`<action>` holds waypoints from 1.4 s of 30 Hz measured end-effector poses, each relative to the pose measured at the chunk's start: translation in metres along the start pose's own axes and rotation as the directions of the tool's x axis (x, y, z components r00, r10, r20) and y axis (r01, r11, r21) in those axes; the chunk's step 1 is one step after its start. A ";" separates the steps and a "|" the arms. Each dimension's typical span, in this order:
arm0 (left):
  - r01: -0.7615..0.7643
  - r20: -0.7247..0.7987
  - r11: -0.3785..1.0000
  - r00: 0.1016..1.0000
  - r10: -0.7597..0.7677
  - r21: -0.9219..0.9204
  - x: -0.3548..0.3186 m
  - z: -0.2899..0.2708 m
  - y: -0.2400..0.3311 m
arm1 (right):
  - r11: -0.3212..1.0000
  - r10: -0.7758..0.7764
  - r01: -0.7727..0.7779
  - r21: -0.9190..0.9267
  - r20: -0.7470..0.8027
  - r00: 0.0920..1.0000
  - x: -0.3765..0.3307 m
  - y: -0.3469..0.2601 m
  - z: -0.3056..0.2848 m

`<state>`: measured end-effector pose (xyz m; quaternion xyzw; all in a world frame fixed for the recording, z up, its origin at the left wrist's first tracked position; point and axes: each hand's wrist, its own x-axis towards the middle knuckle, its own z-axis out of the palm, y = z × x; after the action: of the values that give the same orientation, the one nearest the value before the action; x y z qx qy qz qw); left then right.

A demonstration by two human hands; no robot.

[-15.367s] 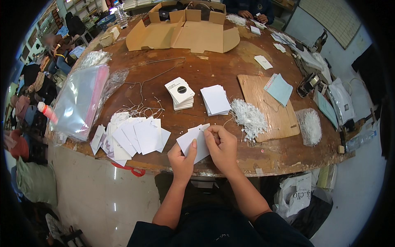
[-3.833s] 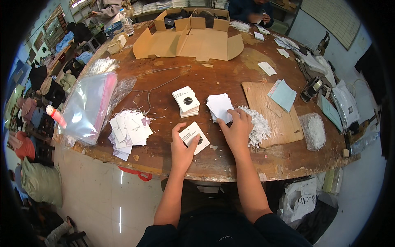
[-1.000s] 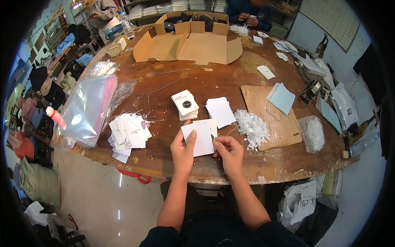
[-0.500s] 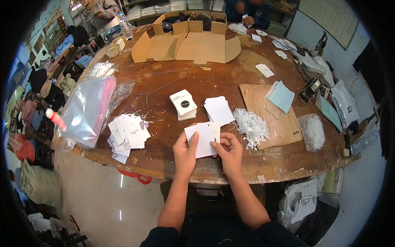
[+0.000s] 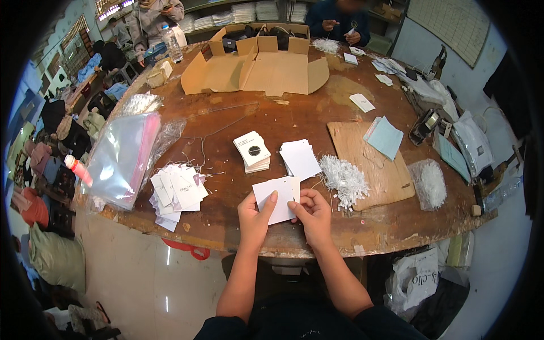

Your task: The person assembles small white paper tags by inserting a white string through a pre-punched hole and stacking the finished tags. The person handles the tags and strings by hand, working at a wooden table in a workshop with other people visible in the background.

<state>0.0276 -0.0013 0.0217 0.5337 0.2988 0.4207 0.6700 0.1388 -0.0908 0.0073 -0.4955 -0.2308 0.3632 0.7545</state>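
Note:
My left hand [image 5: 255,218] grips white card tags [image 5: 275,198] by their left side, thumb on the front. On the other side, my right hand [image 5: 310,212] pinches their right edge between thumb and curled fingers. The tags overlap, with small punched holes near the top. Just beyond my hands stand a stack of cream printed tags [image 5: 252,148] and a stack of blank white tags [image 5: 300,160]. A bundle of white tag strings [image 5: 344,180] lies right of them. To the left is a loose heap of strung tags [image 5: 178,190].
A wooden board [image 5: 374,170] carries a light blue paper [image 5: 386,137]. Clear plastic bags [image 5: 122,158] lie at the left, and a bag of white strings [image 5: 429,184] at the right. An opened cardboard box [image 5: 277,68] stands at the back; a co-worker [image 5: 340,25] sits behind it.
The tags in my hands have come closer together, with less of the right-hand one showing. The view has tilted slightly. The co-worker's hands at the back have moved apart.

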 end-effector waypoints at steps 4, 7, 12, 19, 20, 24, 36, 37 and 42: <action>0.010 0.006 0.999 1.000 -0.010 -0.039 -0.002 -0.002 0.001 | 1.000 0.001 -0.001 -0.006 0.007 1.000 0.000 0.000 0.000; 0.016 0.002 0.999 1.000 -0.016 -0.043 -0.003 -0.002 0.001 | 0.999 -0.004 0.005 -0.037 0.025 1.000 -0.002 -0.001 -0.001; 0.014 -0.003 0.999 1.000 -0.014 -0.040 -0.005 -0.004 0.001 | 0.997 0.040 -0.039 -0.064 0.013 0.999 -0.005 -0.003 0.000; 0.023 -0.007 0.999 1.000 -0.023 -0.046 -0.004 -0.005 -0.001 | 0.996 0.045 -0.044 -0.082 0.012 0.999 -0.005 -0.002 0.001; 0.015 -0.005 0.999 1.000 -0.016 -0.039 -0.004 -0.006 -0.001 | 0.997 0.031 -0.029 -0.066 0.023 0.999 -0.004 -0.001 0.001; 0.013 -0.007 0.999 1.000 -0.014 -0.041 -0.006 -0.006 -0.002 | 0.998 0.024 -0.022 -0.053 0.031 0.999 -0.005 0.000 0.001; 0.006 -0.024 1.000 1.000 -0.005 0.029 -0.008 -0.007 -0.008 | 0.980 -0.050 0.041 -0.193 -0.042 0.998 -0.007 -0.009 -0.006; 0.013 -0.033 0.999 0.999 -0.011 0.050 -0.009 -0.008 -0.009 | 0.968 -0.041 0.020 -0.251 -0.078 0.996 -0.005 -0.012 -0.011; 0.026 -0.017 0.999 1.000 -0.026 0.036 -0.010 -0.007 -0.015 | 0.353 -0.553 0.220 -0.909 -0.013 0.833 0.015 -0.043 -0.068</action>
<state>0.0203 -0.0083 0.0051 0.5384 0.3187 0.4109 0.6631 0.2103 -0.1287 0.0194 -0.7922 -0.3705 -0.0866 0.4771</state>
